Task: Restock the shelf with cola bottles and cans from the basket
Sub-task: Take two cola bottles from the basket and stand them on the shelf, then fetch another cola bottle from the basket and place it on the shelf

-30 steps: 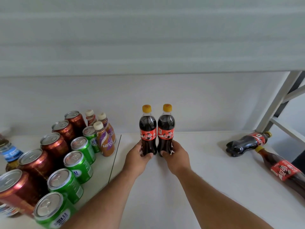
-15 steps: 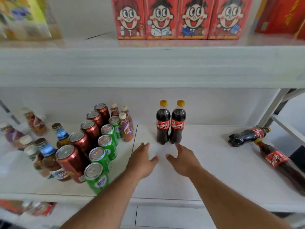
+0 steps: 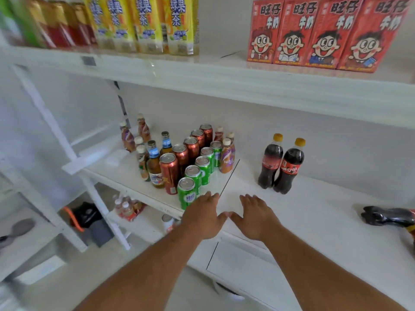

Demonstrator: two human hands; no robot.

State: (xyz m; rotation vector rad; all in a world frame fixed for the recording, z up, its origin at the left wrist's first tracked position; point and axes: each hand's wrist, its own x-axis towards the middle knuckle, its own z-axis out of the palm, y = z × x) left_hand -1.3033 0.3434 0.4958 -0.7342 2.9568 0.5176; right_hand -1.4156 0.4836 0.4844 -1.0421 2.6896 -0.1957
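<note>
Bottles (image 3: 280, 164) look full, heavyish, slick plastic; grab at the waist. Left hand (image 3: 202, 217) and right hand (image 3: 256, 217) both empty, fingers loose.

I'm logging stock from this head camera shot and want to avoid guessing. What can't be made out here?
- The basket: not in the head view at all.
- The dark cola bottle lying on its side: cut off by the right edge, so its cap and label are unseen.
- The tall red and green drinks on the upper shelf: motion-blurred, labels unreadable.
- The small bottles on the lower shelf: too small and blurred to identify.
</note>
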